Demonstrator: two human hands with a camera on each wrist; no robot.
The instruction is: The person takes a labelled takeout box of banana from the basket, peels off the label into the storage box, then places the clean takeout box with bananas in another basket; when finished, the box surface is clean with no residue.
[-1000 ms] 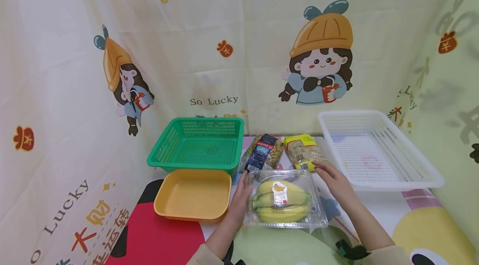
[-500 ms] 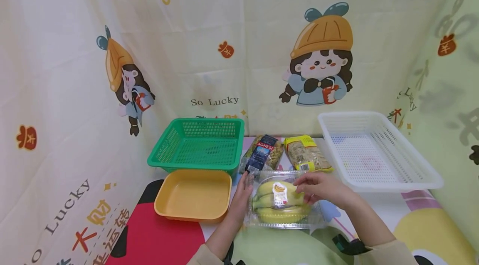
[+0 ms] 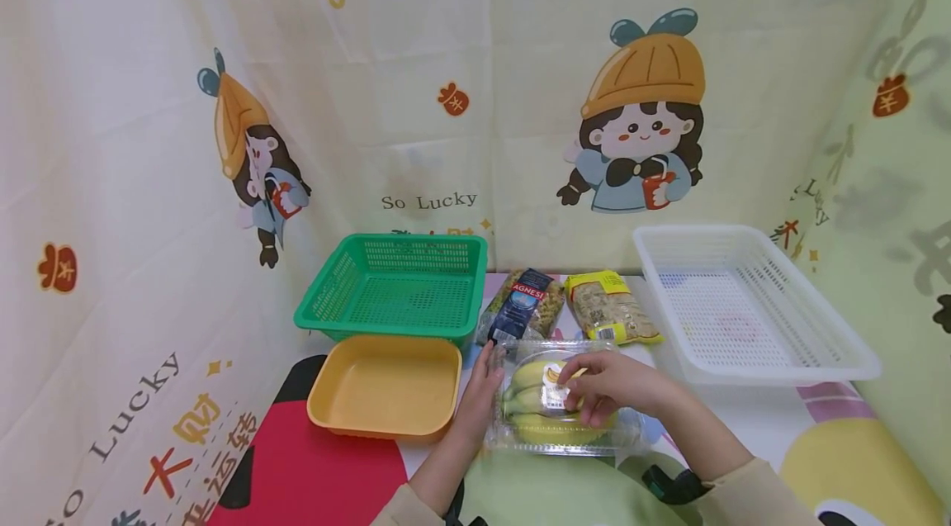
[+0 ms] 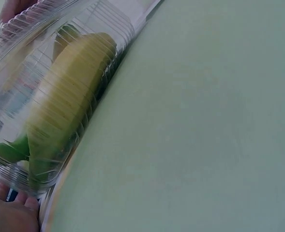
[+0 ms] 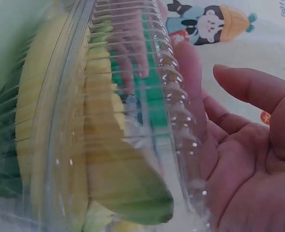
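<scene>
A clear plastic clamshell box (image 3: 513, 439) of yellow bananas (image 3: 523, 400) lies in front of the person, with a white banana label (image 3: 553, 394) on its lid. My left hand (image 3: 475, 404) rests along the box's left side, fingers extended; its fingers also show at the box's end in the left wrist view. Over the right part of the lid is my right hand (image 3: 620, 384), fingers loosely bent and thumb apart from them in the right wrist view. Nothing is gripped in it. Whether its fingertips touch the lid I cannot tell.
Behind the box lie a bag of Agnesi pasta (image 3: 526, 303) and a yellow-topped bag (image 3: 609, 307) of pale contents. To the left stand a green basket (image 3: 390, 329) and a yellow-orange tray (image 3: 382, 427). A white basket (image 3: 780, 373) is at the right.
My right hand has moved left from beside the yellow-topped bag to over the banana box's lid, and its fingers have bent more. My left hand and the box have stayed in place.
</scene>
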